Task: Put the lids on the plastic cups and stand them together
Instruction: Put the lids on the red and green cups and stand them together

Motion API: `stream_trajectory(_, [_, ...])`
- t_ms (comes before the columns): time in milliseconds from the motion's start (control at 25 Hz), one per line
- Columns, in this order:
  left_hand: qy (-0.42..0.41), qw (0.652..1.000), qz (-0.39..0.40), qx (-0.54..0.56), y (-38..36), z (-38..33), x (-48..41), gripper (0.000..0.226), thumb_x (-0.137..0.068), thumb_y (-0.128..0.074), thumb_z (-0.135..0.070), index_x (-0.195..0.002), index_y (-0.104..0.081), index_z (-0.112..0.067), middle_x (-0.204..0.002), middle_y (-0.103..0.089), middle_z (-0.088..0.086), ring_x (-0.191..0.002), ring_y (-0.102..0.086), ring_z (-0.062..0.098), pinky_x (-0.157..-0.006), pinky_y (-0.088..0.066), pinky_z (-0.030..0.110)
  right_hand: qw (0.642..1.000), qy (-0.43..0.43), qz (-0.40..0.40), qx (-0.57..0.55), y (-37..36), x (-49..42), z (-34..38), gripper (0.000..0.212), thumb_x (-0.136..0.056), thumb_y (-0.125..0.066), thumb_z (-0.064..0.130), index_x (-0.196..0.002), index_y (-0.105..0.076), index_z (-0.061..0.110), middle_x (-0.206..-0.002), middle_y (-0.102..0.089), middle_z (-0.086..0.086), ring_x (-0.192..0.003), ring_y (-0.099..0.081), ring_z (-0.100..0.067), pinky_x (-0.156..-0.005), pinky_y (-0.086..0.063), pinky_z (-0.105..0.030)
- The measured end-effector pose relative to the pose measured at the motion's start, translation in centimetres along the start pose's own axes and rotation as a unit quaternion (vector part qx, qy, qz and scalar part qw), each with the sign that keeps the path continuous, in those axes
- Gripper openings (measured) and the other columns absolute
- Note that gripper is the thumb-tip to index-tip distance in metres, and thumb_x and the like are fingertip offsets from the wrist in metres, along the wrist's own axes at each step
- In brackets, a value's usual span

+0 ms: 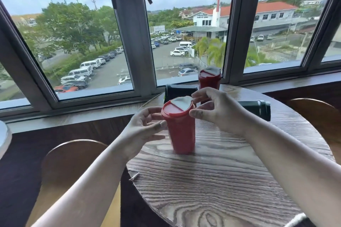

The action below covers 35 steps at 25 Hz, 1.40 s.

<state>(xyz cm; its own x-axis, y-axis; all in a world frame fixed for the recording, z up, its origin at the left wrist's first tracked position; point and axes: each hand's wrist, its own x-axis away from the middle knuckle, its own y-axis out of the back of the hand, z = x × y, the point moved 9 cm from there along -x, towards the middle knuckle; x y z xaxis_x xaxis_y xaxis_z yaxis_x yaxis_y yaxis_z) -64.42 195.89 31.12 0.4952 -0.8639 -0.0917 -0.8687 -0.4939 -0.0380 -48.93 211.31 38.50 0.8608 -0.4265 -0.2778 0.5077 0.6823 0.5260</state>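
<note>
A red plastic cup (181,134) stands upright on the round wooden table (230,180), left of its middle. A red lid (173,109) with a raised white flap sits on it. My left hand (142,129) holds the cup near the top, thumb on the front and fingers curved behind the rim. My right hand (217,110) grips the lid's right edge between thumb and curved fingers. A second red cup (209,81) with its lid on stands at the table's far edge by the window.
A dark green cup (258,108) lies on its side to the right, behind my right hand. Another dark green object (180,90) stands at the back, left of the second red cup. Wooden chairs (70,156) flank the table. Window frames close off the far side.
</note>
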Motion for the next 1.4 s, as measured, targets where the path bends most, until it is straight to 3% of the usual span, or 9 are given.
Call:
stream_trajectory(160, [-0.006, 0.999, 0.046, -0.004, 0.0, -0.6, -1.1, 0.068, -0.058, -0.099, -0.042, -0.117, -0.072, -0.024, -0.12, -0.072, 0.011, -0.105, -0.07, 0.027, -0.091, -0.058, 0.049, 0.999, -0.015, -0.037, -0.024, 0.3, 1.8, -0.7, 0.025, -0.09, -0.074, 0.026, -0.114, -0.066, 0.021, -0.103, -0.072, 0.0, -0.091, -0.073, -0.019, -0.08, -0.062, -0.043])
stream_trajectory(280, [-0.015, 0.997, 0.069, -0.018, -0.7, -0.7, -2.1, 0.068, -0.064, -0.096, -0.033, -0.126, -0.068, -0.019, -0.123, -0.072, 0.01, -0.108, -0.068, 0.03, -0.099, -0.055, 0.056, 0.997, -0.02, -0.052, -0.052, 0.1, 2.9, -0.7, 0.02, -0.091, -0.073, 0.02, -0.111, -0.069, 0.019, -0.101, -0.074, -0.002, -0.092, -0.073, -0.022, -0.079, -0.062, -0.046])
stream_trajectory(440, [-0.021, 0.995, 0.102, -0.002, -1.8, -0.9, -2.5, 0.091, -0.061, -0.099, -0.037, -0.141, -0.059, -0.019, -0.139, -0.066, 0.011, -0.123, -0.065, 0.043, -0.105, -0.05, 0.06, 0.998, -0.027, -0.032, -0.054, -0.8, 3.7, -0.3, 0.061, -0.074, -0.082, 0.047, -0.127, -0.061, 0.025, -0.118, -0.07, 0.008, -0.105, -0.07, -0.007, -0.093, -0.059, -0.037])
stream_trajectory(560, [-0.023, 0.993, 0.12, 0.0, -3.3, -1.1, -1.7, 0.097, -0.059, -0.098, -0.04, -0.144, -0.056, -0.02, -0.134, -0.07, 0.009, -0.116, -0.07, 0.03, -0.097, -0.057, 0.049, 1.0, -0.024, -0.001, 0.008, -2.5, 4.0, -0.1, 0.091, -0.067, -0.083, 0.059, -0.145, -0.044, 0.035, -0.137, -0.057, 0.017, -0.119, -0.059, 0.0, -0.101, -0.051, -0.027])
stream_trajectory(640, [-0.036, 0.994, 0.1, -0.01, -4.0, -1.4, -1.0, 0.096, -0.057, -0.097, -0.043, -0.142, -0.058, -0.02, -0.124, -0.075, 0.004, -0.109, -0.073, 0.021, -0.086, -0.061, 0.037, 1.0, -0.01, 0.0, 0.027, -2.9, 3.5, 0.2, 0.09, -0.071, -0.084, 0.055, -0.147, -0.04, 0.039, -0.14, -0.052, 0.016, -0.122, -0.056, 0.001, -0.102, -0.046, -0.021])
stream_trajectory(720, [-0.051, 0.996, 0.073, -0.022, -4.1, -1.8, -0.5, 0.089, -0.06, -0.093, -0.042, -0.14, -0.059, -0.022, -0.118, -0.077, -0.001, -0.101, -0.075, 0.015, -0.078, -0.06, 0.03, 1.0, 0.0, -0.002, -0.001, -2.5, 2.6, 0.2, 0.079, -0.073, -0.087, 0.045, -0.142, -0.049, 0.037, -0.135, -0.059, 0.011, -0.118, -0.061, -0.002, -0.102, -0.05, -0.027])
stream_trajectory(920, [-0.038, 0.999, -0.009, -0.031, -2.6, -1.6, 0.3, 0.097, -0.055, -0.097, -0.053, -0.14, -0.06, -0.025, -0.131, -0.072, 0.003, -0.117, -0.071, 0.027, -0.095, -0.058, 0.057, 0.998, 0.001, 0.013, -0.056, -0.6, 1.9, -0.6, 0.056, -0.08, -0.084, 0.017, -0.13, -0.059, 0.023, -0.112, -0.07, 0.009, -0.098, -0.071, -0.002, -0.087, -0.056, -0.024])
stream_trajectory(1240, [-0.049, 0.991, -0.121, -0.034, -2.3, -2.3, 1.5, 0.093, -0.048, -0.1, -0.049, -0.13, -0.066, -0.019, -0.119, -0.076, 0.003, -0.102, -0.075, 0.022, -0.089, -0.063, 0.045, 0.996, 0.038, 0.064, -0.054, -0.9, -0.5, -0.7, 0.051, -0.084, -0.081, 0.021, -0.131, -0.06, 0.018, -0.11, -0.072, 0.006, -0.099, -0.072, -0.009, -0.093, -0.058, -0.034])
stream_trajectory(1400, [-0.029, 0.987, -0.157, -0.029, -2.3, -2.1, 2.2, 0.076, -0.064, -0.096, -0.044, -0.131, -0.065, -0.025, -0.124, -0.075, 0.003, -0.116, -0.072, 0.023, -0.094, -0.06, 0.049, 0.994, 0.052, 0.086, -0.045, -1.9, -2.3, -0.7, 0.048, -0.085, -0.079, 0.024, -0.13, -0.063, 0.021, -0.108, -0.075, 0.007, -0.1, -0.071, -0.008, -0.096, -0.057, -0.038])
